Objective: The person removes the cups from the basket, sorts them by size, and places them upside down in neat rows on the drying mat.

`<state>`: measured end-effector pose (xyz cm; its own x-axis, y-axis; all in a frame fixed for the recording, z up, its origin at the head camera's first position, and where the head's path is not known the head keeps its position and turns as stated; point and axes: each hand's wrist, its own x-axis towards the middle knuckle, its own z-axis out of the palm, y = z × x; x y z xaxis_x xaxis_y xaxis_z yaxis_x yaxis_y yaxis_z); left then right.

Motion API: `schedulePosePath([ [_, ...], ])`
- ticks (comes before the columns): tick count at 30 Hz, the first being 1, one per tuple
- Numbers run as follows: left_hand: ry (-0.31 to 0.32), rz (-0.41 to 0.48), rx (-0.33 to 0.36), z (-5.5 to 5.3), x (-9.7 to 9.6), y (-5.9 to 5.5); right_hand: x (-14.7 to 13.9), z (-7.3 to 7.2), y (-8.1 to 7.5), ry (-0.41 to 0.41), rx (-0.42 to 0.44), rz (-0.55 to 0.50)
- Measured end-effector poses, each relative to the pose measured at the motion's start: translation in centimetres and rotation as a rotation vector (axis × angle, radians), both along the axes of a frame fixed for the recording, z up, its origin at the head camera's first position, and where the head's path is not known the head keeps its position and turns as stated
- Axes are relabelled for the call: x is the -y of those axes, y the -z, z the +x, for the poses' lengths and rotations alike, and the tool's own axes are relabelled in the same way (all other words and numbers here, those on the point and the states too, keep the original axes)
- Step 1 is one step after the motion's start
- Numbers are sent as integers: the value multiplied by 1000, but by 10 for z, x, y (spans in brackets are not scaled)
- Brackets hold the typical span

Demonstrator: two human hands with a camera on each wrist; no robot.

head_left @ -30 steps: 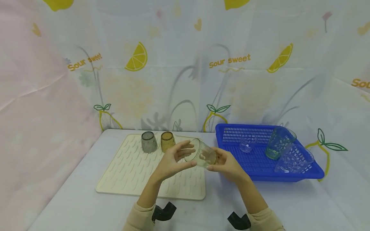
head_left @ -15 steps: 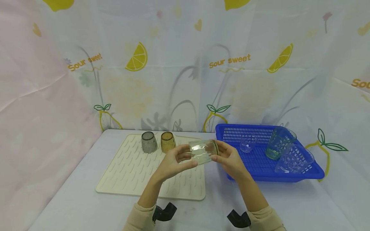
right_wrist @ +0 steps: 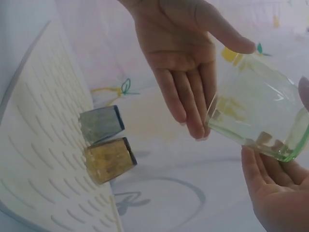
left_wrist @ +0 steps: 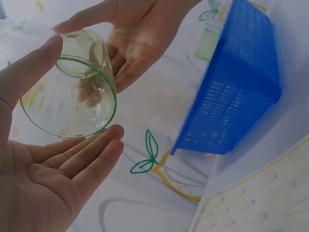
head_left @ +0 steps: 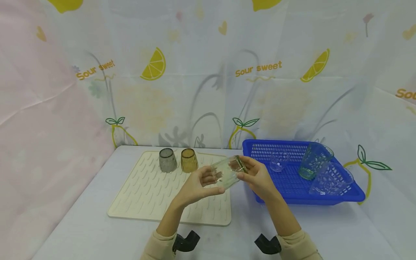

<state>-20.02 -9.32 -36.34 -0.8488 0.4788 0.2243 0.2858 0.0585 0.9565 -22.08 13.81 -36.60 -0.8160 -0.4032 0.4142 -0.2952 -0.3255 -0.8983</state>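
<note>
Near mat (head_left: 156, 187), we pinch clear glass (head_left: 225, 172) by its base (head_left: 241, 164) w/ R grip (head_left: 258, 177), L grip (head_left: 196, 186) spread at rim (left_wrist: 115, 99); only L-wrist cam looks inside.

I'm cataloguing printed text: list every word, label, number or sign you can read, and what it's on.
"Sour sweet": left lettering on the backdrop.
"Sour sweet": middle lettering, same backdrop.
"Sou": right backdrop lettering, cut off by the frame.
None readable on held glass, basket or mat.
</note>
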Motion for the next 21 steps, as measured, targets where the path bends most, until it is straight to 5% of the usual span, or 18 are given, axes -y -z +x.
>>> schedulePosePath([
  [12,-105,-93,-74,10,37,23,0,-10,-9,133,84,157],
  [21,-378,-167,-104,25,81,47,1,-25,-10,158,132,254],
])
